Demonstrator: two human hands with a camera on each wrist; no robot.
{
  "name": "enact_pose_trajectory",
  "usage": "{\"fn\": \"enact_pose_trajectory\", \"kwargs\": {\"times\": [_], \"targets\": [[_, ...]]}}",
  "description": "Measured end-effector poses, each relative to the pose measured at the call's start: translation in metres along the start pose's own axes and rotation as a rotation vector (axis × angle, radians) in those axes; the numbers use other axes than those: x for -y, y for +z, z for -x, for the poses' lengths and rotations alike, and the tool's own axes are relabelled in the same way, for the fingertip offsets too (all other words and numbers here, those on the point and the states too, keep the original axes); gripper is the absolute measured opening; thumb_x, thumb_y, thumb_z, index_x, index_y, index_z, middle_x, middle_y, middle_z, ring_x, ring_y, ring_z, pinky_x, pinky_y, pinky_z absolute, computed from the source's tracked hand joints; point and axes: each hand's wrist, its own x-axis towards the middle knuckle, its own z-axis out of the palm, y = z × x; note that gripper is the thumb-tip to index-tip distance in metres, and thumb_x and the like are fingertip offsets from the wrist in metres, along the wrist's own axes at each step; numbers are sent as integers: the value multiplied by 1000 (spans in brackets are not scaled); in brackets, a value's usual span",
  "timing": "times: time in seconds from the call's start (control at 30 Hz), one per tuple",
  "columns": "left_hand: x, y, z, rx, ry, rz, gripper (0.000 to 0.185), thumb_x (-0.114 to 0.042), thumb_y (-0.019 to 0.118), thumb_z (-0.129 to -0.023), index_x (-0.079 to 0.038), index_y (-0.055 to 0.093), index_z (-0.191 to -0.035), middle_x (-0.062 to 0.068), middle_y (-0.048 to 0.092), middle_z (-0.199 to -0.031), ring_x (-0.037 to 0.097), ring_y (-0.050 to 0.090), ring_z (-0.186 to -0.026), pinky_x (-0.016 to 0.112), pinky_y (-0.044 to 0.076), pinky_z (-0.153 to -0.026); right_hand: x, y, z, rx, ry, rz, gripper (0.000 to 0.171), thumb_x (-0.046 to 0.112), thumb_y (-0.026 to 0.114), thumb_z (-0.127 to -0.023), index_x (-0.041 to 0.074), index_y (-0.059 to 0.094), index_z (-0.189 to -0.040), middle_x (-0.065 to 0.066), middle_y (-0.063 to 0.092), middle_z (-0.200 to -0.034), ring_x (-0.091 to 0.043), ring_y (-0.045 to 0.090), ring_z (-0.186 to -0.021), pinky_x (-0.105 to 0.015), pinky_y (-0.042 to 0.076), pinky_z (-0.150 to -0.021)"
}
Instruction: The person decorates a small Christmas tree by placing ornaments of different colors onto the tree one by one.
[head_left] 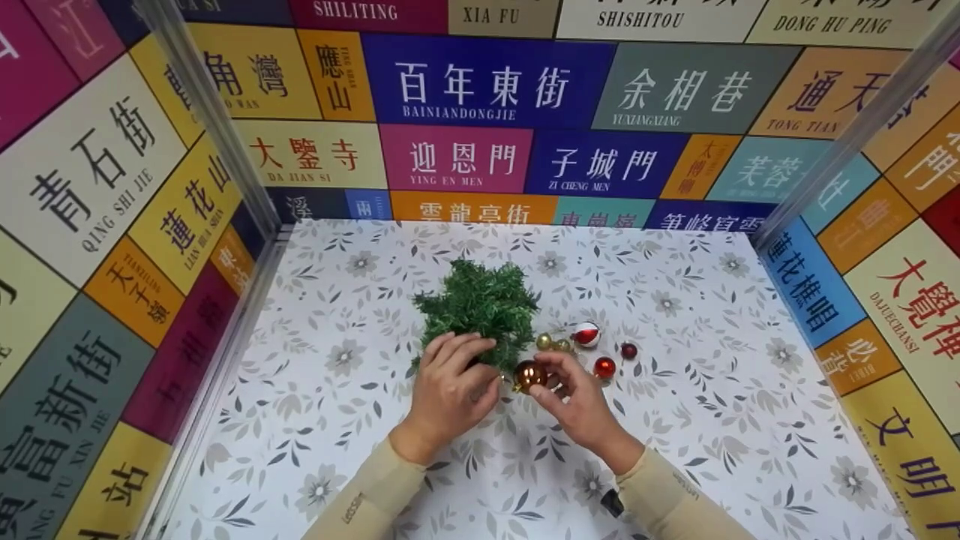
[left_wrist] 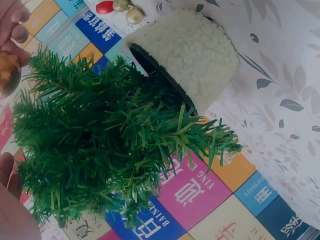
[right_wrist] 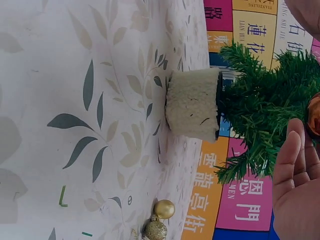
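A small artificial Christmas tree [head_left: 480, 300] stands in a pot [left_wrist: 190, 55] with a cream, fleecy cover. My left hand [head_left: 450, 386] is at the near side of its branches, fingers loosely bent, with nothing visible in its grasp; only part of this hand [left_wrist: 17, 215] shows in the left wrist view. Between thumb and fingers, my right hand [head_left: 581, 405] holds a shiny copper-brown Christmas ball [head_left: 530, 374], just right of the tree. In the right wrist view the ball [right_wrist: 314, 117] is cut off by the frame edge.
Right of the tree lie gold baubles [head_left: 544, 341], a red-and-white bauble [head_left: 586, 334], a red bauble [head_left: 604, 367] and a dark red bauble [head_left: 628, 350]. A floral cloth [head_left: 337, 420] covers the table. Panels with printed signs [head_left: 487, 82] enclose the back and sides.
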Motion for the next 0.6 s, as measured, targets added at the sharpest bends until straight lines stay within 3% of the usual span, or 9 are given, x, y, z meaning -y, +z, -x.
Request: {"fn": "enact_pose_trajectory", "kwargs": {"times": [0.37,0.5,0.6], "targets": [[0,-4,-3,12,-5,14,5,-16,74,-80,-19,71,-77,4,69,-113,24,61,-109,47,39,-103,-4,4,1,87,44,41,34,6,64,-96,-2,55,-127,-10,69,-106,-30,65,-90,-37,54,-68],[1,-5,-3,28,-6,9,5,-16,76,-79,-19,72,-78,3,69,-113,24,61,-109,48,39,-103,-2,5,0,79,25,73,34,5,66,-95,-6,57,-126,-11,68,-106,-29,65,-86,-35,54,-68],[1,-6,-2,44,-11,9,4,-17,73,-83,-19,73,-79,3,68,-113,24,61,-109,47,38,-104,-17,6,0,47,6,128,32,8,68,-94,0,61,-124,-5,68,-107,-24,64,-85,-35,54,-67]]}}
